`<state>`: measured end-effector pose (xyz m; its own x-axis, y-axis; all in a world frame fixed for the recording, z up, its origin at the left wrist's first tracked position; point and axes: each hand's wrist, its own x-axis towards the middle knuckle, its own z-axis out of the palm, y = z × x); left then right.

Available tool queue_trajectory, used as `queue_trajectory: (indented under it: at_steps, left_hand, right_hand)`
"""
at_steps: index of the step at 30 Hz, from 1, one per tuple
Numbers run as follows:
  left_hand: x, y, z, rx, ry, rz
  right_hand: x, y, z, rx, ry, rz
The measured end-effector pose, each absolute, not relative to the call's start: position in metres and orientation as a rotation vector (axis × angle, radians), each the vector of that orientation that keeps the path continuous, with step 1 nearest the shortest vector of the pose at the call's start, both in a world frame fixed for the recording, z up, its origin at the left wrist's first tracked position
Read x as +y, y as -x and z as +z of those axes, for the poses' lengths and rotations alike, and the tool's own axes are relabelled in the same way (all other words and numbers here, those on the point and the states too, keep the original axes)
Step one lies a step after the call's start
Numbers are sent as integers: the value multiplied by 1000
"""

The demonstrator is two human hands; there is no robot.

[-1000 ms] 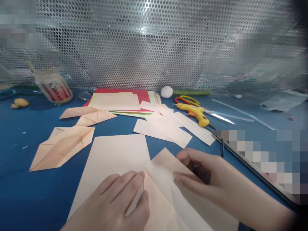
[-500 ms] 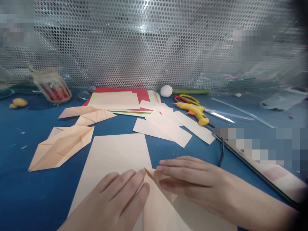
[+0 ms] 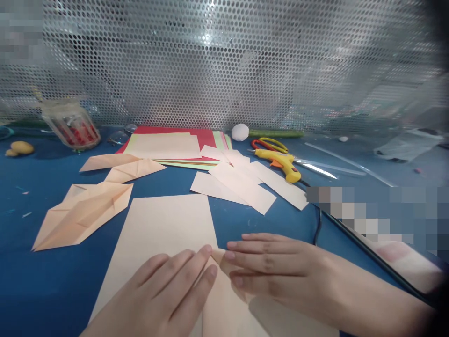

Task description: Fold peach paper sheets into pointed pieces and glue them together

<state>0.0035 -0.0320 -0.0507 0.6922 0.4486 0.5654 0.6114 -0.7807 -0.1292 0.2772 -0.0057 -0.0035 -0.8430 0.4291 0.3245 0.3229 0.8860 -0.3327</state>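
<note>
A pale peach sheet of paper (image 3: 164, 224) lies on the blue table in front of me. Its right corner is folded over into a flap (image 3: 224, 299) whose tip meets the sheet near the middle. My left hand (image 3: 164, 295) lies flat on the sheet with its fingers stretched out, fingertips at the flap's edge. My right hand (image 3: 277, 267) rests flat on the folded flap, fingers straight and together, pointing left and touching the left fingertips.
Folded peach paper shapes (image 3: 80, 213) lie at the left. Paper strips (image 3: 245, 185) and a stack of coloured sheets (image 3: 168, 145) sit behind. A yellow glue gun (image 3: 280, 164), scissors (image 3: 270, 144), a white ball (image 3: 240, 132) and a jar (image 3: 72, 125) stand before a perforated metal screen (image 3: 224, 61).
My right hand has brought the sheet's right corner over to the left and now presses the flap flat. The left hand has stayed on the sheet.
</note>
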Motion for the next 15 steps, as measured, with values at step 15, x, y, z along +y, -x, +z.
queue_trajectory:
  at_steps: [15]
  left_hand:
    - [-28,-6,-47,-809,2601,-749]
  right_hand:
    - [1,-274,11,-2711,600,712]
